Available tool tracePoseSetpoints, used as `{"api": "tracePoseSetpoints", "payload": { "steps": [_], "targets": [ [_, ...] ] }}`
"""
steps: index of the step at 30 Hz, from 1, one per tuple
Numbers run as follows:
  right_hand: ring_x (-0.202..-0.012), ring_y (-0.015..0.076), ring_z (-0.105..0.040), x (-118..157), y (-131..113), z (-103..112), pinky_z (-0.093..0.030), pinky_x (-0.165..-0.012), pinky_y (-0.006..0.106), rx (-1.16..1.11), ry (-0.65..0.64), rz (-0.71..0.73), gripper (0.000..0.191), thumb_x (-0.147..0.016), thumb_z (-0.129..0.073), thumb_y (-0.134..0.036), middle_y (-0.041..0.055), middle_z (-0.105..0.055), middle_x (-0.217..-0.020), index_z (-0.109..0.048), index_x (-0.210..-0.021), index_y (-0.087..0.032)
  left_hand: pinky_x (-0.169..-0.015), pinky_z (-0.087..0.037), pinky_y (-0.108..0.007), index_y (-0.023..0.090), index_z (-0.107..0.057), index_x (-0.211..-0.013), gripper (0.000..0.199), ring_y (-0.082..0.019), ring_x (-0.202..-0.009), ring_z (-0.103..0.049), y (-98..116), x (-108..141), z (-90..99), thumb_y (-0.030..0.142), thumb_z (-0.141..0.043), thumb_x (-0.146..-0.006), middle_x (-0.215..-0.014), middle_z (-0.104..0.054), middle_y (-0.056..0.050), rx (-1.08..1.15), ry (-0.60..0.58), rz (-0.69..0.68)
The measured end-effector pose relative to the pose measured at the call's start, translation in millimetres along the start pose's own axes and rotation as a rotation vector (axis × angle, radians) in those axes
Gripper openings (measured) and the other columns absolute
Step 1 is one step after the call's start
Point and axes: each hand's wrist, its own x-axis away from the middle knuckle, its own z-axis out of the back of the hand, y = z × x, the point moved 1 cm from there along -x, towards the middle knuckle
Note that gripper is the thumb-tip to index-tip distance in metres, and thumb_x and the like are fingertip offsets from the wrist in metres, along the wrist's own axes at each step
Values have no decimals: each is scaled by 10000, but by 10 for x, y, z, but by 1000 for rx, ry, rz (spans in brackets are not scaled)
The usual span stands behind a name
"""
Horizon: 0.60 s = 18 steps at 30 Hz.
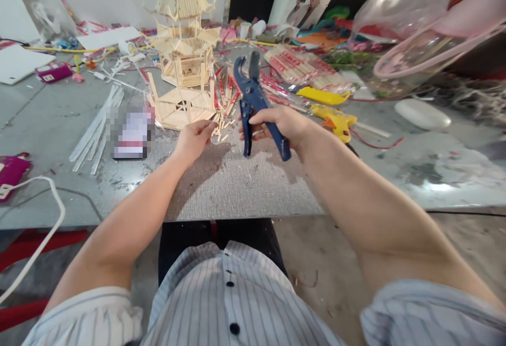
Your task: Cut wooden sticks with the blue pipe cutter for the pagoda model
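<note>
My right hand (272, 125) grips a blue pipe cutter (254, 96) by its handles, with the jaws pointing up and away from me. To its left, my left hand (197, 138) has its fingers pinched together beside a small heap of short cut wooden sticks (222, 127); what is between the fingertips is too small to make out. Just beyond that hand stands a hexagonal base of light wooden sticks (177, 114) with upright posts. Behind it rises a tiered stick pagoda (185, 35) with a pointed roof.
A phone (133, 134) and clear glue sticks (97, 127) lie at left. On the right are a yellow glue gun (336, 122), a yellow-handled tool (324, 95), packs of sticks (302, 67) and a white oval object (422, 114). A white cable (55, 204) crosses the table's left edge.
</note>
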Motion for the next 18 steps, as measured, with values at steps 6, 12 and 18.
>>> {"api": "tracePoseSetpoints", "payload": {
  "steps": [6,12,18],
  "targets": [
    [-906,224,-611,-180,211,30,-492,-846,406,461,449,381,285,-730,-510,-240,79,-623,-938,-555,-1006,-185,-458,-276,-199,179,-539,-804,170,-58,-458,-342,-3,-18,60,283,-453,-908,-530,-429,54,37,116,-77],
    [-1070,325,-542,-180,409,-19,-422,-913,491,1027,437,489,595,-728,-541,-289,154,-582,-1158,-421,-1300,-176,-473,-315,-215,193,-575,-840,224,-71,-476,-362,14,9,65,363,-451,-918,-554,-418,43,6,41,-192],
    [-1114,327,-513,-131,372,-98,-379,-958,496,1150,389,530,608,-738,-526,-283,164,-552,-1193,-392,-1321,-171,-486,-283,-242,215,-564,-850,348,-87,-471,-315,-2,16,43,533,-431,-900,-542,-319,50,20,8,-235]
  ]
}}
